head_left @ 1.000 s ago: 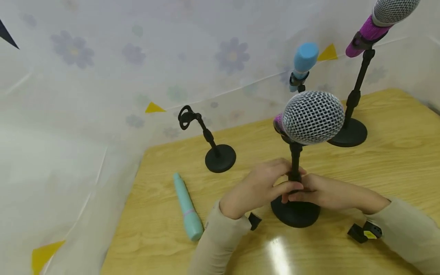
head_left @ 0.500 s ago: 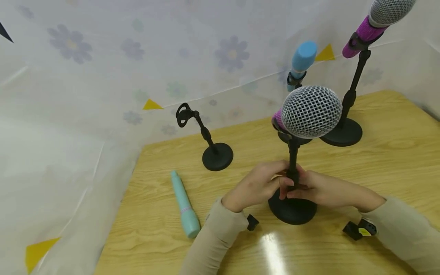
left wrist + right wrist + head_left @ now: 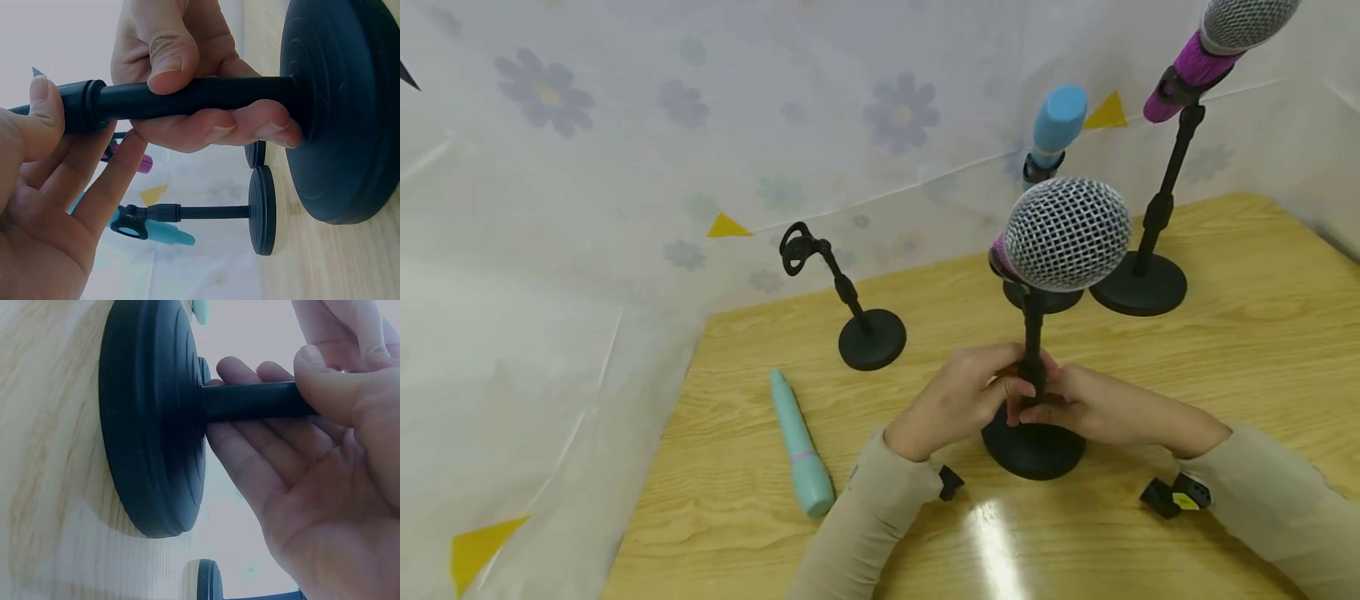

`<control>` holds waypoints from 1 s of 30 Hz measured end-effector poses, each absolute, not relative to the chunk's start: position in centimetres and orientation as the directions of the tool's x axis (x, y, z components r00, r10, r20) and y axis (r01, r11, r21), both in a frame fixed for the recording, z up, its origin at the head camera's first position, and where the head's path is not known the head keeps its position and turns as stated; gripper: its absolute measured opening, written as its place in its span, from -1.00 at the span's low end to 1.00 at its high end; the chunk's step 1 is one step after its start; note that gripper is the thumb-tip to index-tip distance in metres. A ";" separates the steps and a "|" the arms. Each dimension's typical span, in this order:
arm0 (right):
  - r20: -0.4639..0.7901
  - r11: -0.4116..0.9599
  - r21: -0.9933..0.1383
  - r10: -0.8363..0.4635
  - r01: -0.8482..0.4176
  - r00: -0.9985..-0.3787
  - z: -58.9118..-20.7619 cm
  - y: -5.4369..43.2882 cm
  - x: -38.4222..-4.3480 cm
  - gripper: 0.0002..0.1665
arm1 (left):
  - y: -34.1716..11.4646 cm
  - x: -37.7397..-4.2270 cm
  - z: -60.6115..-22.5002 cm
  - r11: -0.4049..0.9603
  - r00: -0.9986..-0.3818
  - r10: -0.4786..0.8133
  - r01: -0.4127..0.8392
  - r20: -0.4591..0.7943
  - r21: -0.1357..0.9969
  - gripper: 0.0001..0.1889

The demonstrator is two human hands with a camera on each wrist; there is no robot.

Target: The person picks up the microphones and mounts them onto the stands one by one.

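2 hands are sharing 1 black desktop microphone stand (image 3: 1034,325): the left hand (image 3: 962,396) is pinching the stepped collar (image 3: 85,106), while the right hand (image 3: 1097,408) is holding the lower tube (image 3: 219,94) between its thumb and curled fingers. Right below the grip, the round base (image 3: 1033,458) is apparently resting on the wood-grain table (image 3: 1247,350); above it, a silver-grilled microphone (image 3: 1067,233) is leaning toward the person. That raised weight is probably posing the main risk: should the collar be loosening while the right hand is slackening, the upper section could be dropping onto the fingers just beneath, or swivelling the grille round. Uneven twisting by the hands could be lifting the base at 1 edge and tipping everything. Beyond the grip, the blue microphone (image 3: 1060,121) is sitting in its own stand behind the grille, so a hard push away could be knocking it. Left of the grip, the mint-green microphone (image 3: 802,446) is lying loose near the left sleeve (image 3: 880,492); a sweeping forearm could be rolling it.
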State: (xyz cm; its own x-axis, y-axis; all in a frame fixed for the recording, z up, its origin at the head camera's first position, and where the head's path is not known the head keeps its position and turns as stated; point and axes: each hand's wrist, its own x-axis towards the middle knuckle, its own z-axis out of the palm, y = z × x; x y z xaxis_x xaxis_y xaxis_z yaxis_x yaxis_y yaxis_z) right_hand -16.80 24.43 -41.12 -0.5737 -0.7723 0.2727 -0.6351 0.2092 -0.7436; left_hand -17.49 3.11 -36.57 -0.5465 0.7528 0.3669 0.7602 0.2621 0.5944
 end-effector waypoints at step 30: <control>0.302 0.323 -0.678 -0.697 -0.661 -0.650 -41.4 24.4 -16.7 -0.83 | 3.7 -17.4 -37.5 0.283 -0.585 0.664 0.773 0.465 0.568 -0.74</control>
